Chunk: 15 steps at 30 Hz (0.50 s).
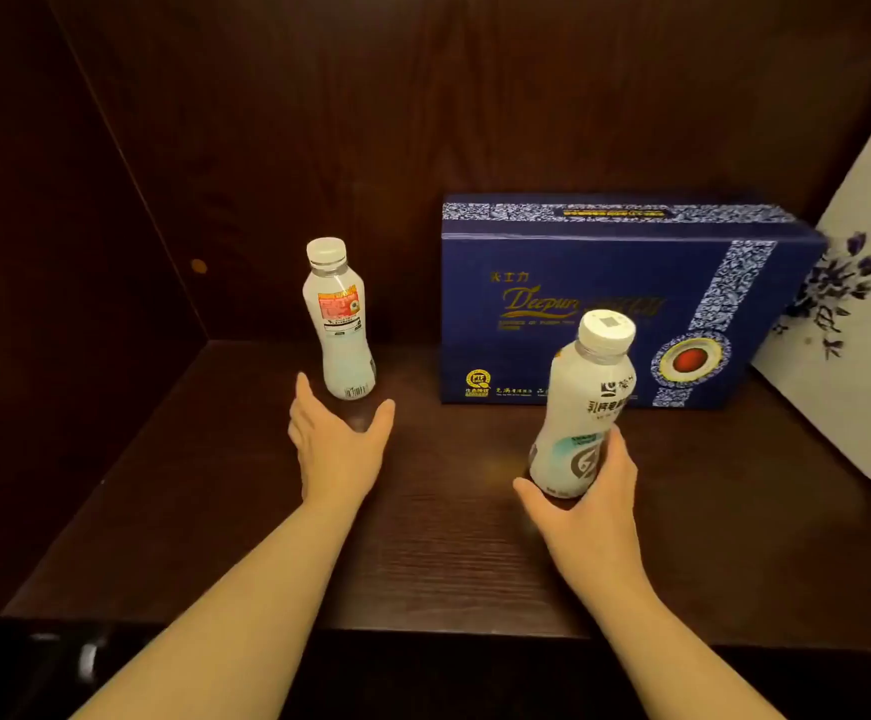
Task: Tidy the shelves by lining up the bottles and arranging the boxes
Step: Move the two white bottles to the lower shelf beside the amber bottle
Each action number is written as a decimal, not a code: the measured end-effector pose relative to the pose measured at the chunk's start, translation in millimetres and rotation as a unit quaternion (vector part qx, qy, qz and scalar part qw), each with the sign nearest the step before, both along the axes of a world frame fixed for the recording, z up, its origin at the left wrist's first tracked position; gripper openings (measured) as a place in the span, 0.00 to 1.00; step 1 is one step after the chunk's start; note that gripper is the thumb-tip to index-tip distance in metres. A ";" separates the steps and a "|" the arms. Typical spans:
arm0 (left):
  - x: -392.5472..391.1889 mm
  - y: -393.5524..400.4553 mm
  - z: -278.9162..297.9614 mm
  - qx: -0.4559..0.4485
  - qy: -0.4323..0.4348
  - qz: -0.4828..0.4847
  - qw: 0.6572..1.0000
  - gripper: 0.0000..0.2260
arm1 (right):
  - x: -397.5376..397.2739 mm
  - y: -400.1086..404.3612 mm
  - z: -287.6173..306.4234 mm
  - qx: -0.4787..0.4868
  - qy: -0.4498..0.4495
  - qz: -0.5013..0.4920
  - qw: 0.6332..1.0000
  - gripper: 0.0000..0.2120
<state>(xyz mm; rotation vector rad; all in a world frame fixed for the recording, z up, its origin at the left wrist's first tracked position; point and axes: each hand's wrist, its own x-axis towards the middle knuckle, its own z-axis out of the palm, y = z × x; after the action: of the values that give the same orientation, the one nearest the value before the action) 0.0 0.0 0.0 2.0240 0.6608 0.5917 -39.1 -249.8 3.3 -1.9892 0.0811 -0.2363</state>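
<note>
Two white drink bottles with white caps stand on a dark wooden shelf. The left bottle is upright near the back. My left hand reaches just in front of its base, fingers and thumb spread, not touching it. The right bottle stands nearer the front, and my right hand wraps its lower part from the right and below. Behind it, a blue box with gold lettering stands on its long edge against the back panel. A white box with blue flowers leans tilted at the far right.
Dark wooden side panel closes the shelf on the left, and the back panel rises behind. The shelf's front edge runs below my forearms. Bare shelf lies between the two bottles and left of the left bottle.
</note>
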 end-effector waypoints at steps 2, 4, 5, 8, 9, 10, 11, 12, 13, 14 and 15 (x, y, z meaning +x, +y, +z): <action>19.1 10.0 -0.3 0.012 -0.018 0.020 1.000 0.51 | 11.5 3.6 -2.9 0.003 -0.035 -0.017 0.999 0.56; 40.2 21.3 0.0 0.007 -0.030 0.028 0.999 0.52 | 20.4 4.8 -7.3 0.013 -0.045 -0.024 0.999 0.55; 49.5 25.8 -1.4 0.003 -0.038 0.029 0.999 0.52 | 24.1 6.2 -9.9 0.022 -0.049 -0.026 0.998 0.54; 68.8 34.1 -4.2 0.012 -0.050 0.022 0.998 0.51 | 28.4 9.3 -13.4 0.037 -0.064 -0.028 0.997 0.49; 75.6 35.8 -5.2 0.013 -0.048 0.022 0.998 0.51 | 29.6 9.1 -15.6 0.039 -0.064 -0.033 0.997 0.47; 80.9 37.7 -6.0 0.011 -0.048 0.024 0.998 0.50 | 30.3 9.0 -17.3 0.040 -0.063 -0.038 0.997 0.45; 84.8 38.5 -6.5 0.007 -0.050 0.023 0.998 0.48 | 31.0 9.2 -18.2 0.041 -0.059 -0.041 0.997 0.43; 87.2 38.7 -7.0 0.002 -0.052 0.018 0.998 0.46 | 31.0 9.3 -19.3 0.040 -0.055 -0.042 0.997 0.42; 88.7 39.1 -7.5 -0.002 -0.056 0.012 0.998 0.44 | 31.3 9.4 -20.2 0.040 -0.053 -0.044 0.997 0.41; 89.2 39.1 -7.5 -0.003 -0.057 0.005 0.998 0.41 | 31.2 9.1 -20.7 0.039 -0.053 -0.044 0.997 0.40; 88.5 39.3 -7.5 0.001 -0.056 -0.001 0.998 0.39 | 31.1 9.2 -20.6 0.039 -0.054 -0.045 0.997 0.39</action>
<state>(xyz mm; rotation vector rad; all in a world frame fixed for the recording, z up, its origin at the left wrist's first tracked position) 88.5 39.3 -7.5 1.9767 0.5919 0.6989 -8.0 -240.6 -17.3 -1.8939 0.1096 -0.3932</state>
